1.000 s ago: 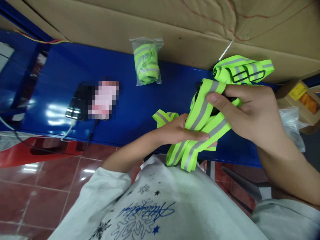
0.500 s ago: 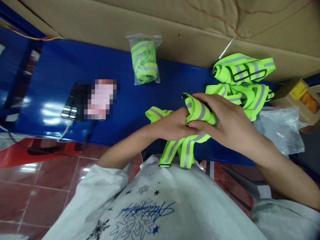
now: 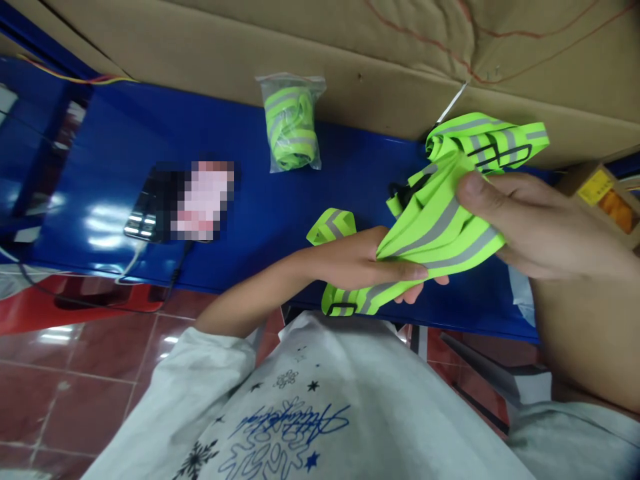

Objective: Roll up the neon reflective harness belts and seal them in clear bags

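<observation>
A neon-yellow reflective strap vest (image 3: 435, 230) with grey stripes is stretched between both my hands over the front edge of the blue table (image 3: 115, 173). My left hand (image 3: 370, 263) pinches its lower folded end, with a strap loop and black buckle hanging below. My right hand (image 3: 530, 223) grips its upper right end, thumb on top. Behind it lies another folded yellow vest (image 3: 485, 140) against the cardboard.
A bagged yellow vest (image 3: 291, 123) lies at the table's back against a cardboard wall (image 3: 350, 47). A phone (image 3: 180, 203) with a cable rests at the left. A small carton (image 3: 605, 193) stands at the far right. Red tiled floor (image 3: 75, 373) lies below.
My right hand has pulled up and to the right, drawing the bunched vest out flat between both hands. My left hand has stayed in place.
</observation>
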`<state>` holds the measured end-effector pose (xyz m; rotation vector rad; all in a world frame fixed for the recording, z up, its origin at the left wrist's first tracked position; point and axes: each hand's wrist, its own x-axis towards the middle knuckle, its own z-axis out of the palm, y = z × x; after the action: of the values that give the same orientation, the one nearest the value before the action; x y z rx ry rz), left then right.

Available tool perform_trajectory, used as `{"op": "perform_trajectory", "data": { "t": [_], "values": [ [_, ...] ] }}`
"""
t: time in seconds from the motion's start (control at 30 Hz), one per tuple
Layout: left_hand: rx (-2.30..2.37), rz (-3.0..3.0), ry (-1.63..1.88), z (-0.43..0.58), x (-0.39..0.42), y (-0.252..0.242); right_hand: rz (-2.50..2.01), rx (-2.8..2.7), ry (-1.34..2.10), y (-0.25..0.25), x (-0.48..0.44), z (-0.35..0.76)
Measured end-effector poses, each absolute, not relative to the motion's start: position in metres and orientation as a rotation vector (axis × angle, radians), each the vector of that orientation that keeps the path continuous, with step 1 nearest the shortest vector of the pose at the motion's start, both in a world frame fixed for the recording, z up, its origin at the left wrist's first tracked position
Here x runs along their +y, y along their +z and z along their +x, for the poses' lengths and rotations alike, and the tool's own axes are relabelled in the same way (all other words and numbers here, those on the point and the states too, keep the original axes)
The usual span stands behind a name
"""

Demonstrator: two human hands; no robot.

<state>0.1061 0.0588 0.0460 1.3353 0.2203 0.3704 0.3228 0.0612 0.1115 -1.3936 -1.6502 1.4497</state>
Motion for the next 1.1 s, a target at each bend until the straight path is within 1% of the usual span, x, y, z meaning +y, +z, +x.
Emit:
{"op": "perform_trajectory", "data": {
  "t": [0.07,0.1,0.13,0.23,0.27,0.3,0.4,0.5,0.63,0.73,0.93,1.0,1.1],
  "values": [
    [0.2,1.434,0.343,0.106,0.06,0.049,-1.333,-1.523,1.683,0.101,0.062,0.32],
    [0.193,1.466,0.335,0.106,0.061,0.05,-1.318,-1.526,1.671,0.096,0.062,0.319],
    [0.188,1.485,0.333,0.106,0.061,0.05,-1.319,-1.581,1.551,0.092,0.062,0.318],
    [0.188,1.487,0.33,0.105,0.06,0.048,-1.303,-1.915,1.007,0.088,0.057,0.318],
    [0.197,1.48,0.328,0.104,0.061,0.048,-1.276,-2.03,0.9,0.089,0.055,0.318],
    [0.204,1.478,0.327,0.104,0.061,0.047,-1.246,-2.134,0.853,0.09,0.051,0.318],
    [0.199,1.474,0.376,0.104,0.062,0.046,-1.207,-2.28,0.869,0.091,0.043,0.314],
    [0.176,1.341,0.385,0.106,0.063,0.044,-1.249,-2.252,0.828,0.088,0.038,0.309],
    [0.128,1.113,0.257,0.108,0.061,0.035,-1.254,-2.156,0.725,0.09,0.039,0.309],
    [0.155,1.159,0.208,0.108,0.058,0.029,-1.348,-2.046,0.855,0.096,0.041,0.315],
    [0.243,1.379,0.252,0.108,0.051,0.034,-1.352,-1.611,1.486,0.096,0.043,0.328],
    [0.246,1.42,0.258,0.108,0.051,0.035,-1.313,-1.506,1.588,0.095,0.04,0.329],
    [0.222,1.468,0.285,0.107,0.051,0.036,-1.296,-1.447,1.645,0.093,0.036,0.328]
  ]
}}
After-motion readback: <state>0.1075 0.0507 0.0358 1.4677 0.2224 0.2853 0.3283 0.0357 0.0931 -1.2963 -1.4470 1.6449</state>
